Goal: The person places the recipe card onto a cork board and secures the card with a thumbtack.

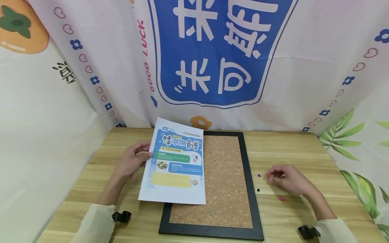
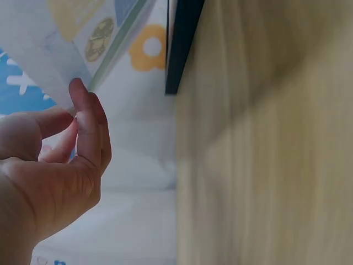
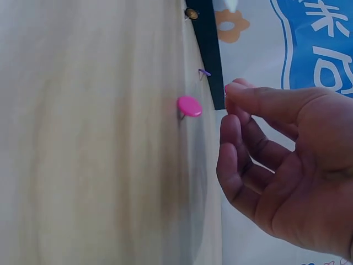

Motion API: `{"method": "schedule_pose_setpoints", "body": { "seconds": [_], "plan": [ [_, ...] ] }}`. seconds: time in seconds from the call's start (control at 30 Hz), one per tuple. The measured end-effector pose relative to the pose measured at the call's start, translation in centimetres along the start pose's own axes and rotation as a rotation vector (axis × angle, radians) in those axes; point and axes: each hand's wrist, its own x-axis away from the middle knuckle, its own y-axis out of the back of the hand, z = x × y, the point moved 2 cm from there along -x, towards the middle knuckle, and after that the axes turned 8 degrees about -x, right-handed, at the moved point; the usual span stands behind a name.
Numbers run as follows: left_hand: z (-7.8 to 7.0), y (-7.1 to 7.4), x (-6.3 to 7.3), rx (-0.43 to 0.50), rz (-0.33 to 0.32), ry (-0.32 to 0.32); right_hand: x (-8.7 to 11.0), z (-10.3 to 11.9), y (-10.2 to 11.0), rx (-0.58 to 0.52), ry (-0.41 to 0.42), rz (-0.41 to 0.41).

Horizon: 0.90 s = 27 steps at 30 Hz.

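Observation:
My left hand pinches the left edge of a printed paper sheet between thumb and fingers. The sheet, with blue, green and yellow panels, slants over the left part of a cork board in a black frame. In the left wrist view, the thumb and forefinger meet at the paper's edge. To the right of the board, my right hand is just above the table. Its thumb and forefinger pinch a small pink thumbtack, mostly hidden by the fingertips. Another pink thumbtack stands close to that hand.
A purple thumbtack and a dark thumbtack lie on the wooden table, between the board's right edge and my right hand. A printed cloth hangs behind the table's back edge, and further cloth borders both sides.

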Motion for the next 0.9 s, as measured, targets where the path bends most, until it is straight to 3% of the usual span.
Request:
{"method": "schedule_pose_setpoints", "body": {
  "seconds": [0.2,0.4,0.9],
  "plan": [
    [0.0,-2.4,-0.1,0.063,0.057,-0.01,-0.6,0.5,0.1,-0.086,-0.005,-0.005],
    [-0.6,-4.3,-0.6,0.056,0.123,0.009,-1.0,0.9,0.2,-0.144,-0.024,0.0],
    [-2.0,-7.7,-1.7,0.027,0.217,0.016,-1.8,2.3,-0.2,-0.189,-0.003,0.004]
  ]
}}
